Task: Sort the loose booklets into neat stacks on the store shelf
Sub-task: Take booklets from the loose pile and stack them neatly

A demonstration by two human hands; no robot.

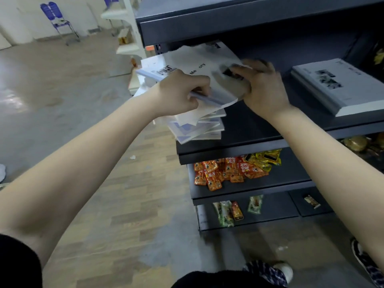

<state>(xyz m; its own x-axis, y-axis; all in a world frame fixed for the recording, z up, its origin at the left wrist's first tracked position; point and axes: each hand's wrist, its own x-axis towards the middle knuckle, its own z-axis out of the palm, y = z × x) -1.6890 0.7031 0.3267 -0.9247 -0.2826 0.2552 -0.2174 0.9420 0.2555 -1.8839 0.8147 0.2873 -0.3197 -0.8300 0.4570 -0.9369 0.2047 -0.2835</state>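
Your left hand gripped the spine of the top booklet and your right hand pinched its opposite edge, probably to lift it level off the skewed pile beneath, toward the neat stack beyond your right hand.

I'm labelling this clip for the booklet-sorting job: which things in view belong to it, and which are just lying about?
Job: white paper booklet gripped by left hand and right hand; untidy pile of white and pale-blue booklets; neat stack of white booklets; dark grey metal shelf.
Lying about: orange snack packets; yellow snack packets; green snack packets; blue metal chair.
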